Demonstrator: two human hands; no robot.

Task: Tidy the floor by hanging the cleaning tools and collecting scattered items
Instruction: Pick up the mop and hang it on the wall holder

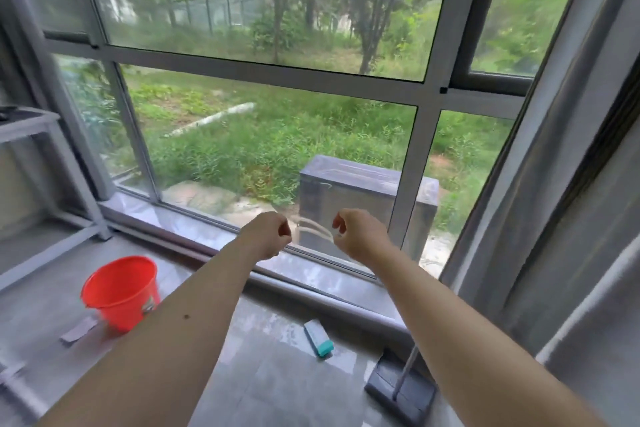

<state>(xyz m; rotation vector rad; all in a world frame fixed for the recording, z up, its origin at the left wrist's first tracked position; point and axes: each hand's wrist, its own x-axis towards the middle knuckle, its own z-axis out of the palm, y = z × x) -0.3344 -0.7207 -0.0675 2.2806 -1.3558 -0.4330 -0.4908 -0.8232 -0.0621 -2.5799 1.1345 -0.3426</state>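
Observation:
Both my arms reach out toward the window. My left hand (268, 234) and my right hand (358, 234) are closed, each pinching one end of a thin pale cord (311, 228) that stretches in blurred loops between them above the sill. On the grey floor stands an orange bucket (121, 291), partly behind my left forearm. A white and teal block (319, 337) lies on the floor between my arms. A flat dark mop head (401, 388) with a pale handle (406, 369) rests at the lower right, its handle running behind my right arm.
A grey flat piece (79, 329) lies on the floor left of the bucket. A metal shelf frame (52, 135) stands at the left. A grey curtain (568, 218) hangs at the right. The low window sill (214, 236) runs across in front of me.

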